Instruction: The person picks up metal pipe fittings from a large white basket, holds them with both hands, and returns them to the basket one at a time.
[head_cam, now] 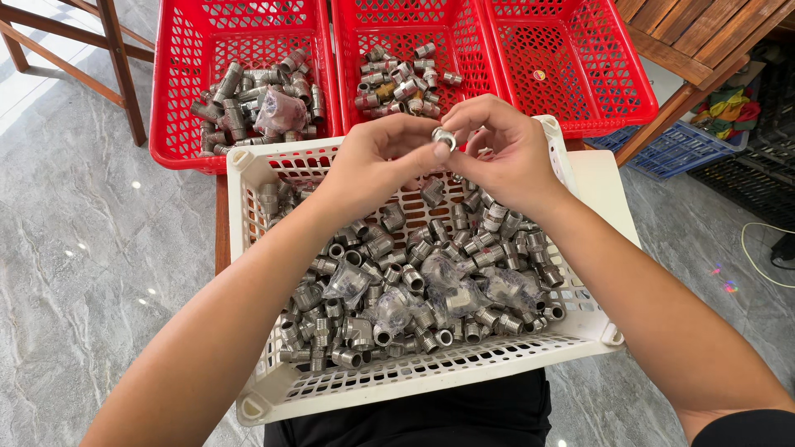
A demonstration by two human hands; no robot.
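- Holding a small metal fitting point(445, 138) between fingertips of both hands, above far end of white crate point(248, 248).
- L hand point(377, 161): fingers curled, thumb and forefinger pinched on fitting's left side.
- R hand point(505, 149): fingers bent close, tips gripped fitting from right; whether it held anything else couldn't be told.
- White crate lay across person's lap, filled w/ grey metal pipe fittings point(414, 281), some in clear plastic bags point(348, 281).
- Beyond it stood 3 red baskets: left basket point(178, 99) held fittings and a bagged lot, middle basket point(348, 50) a smaller heap, right basket point(596, 74) next to it.
- Grey marble floor point(83, 248) lay below.
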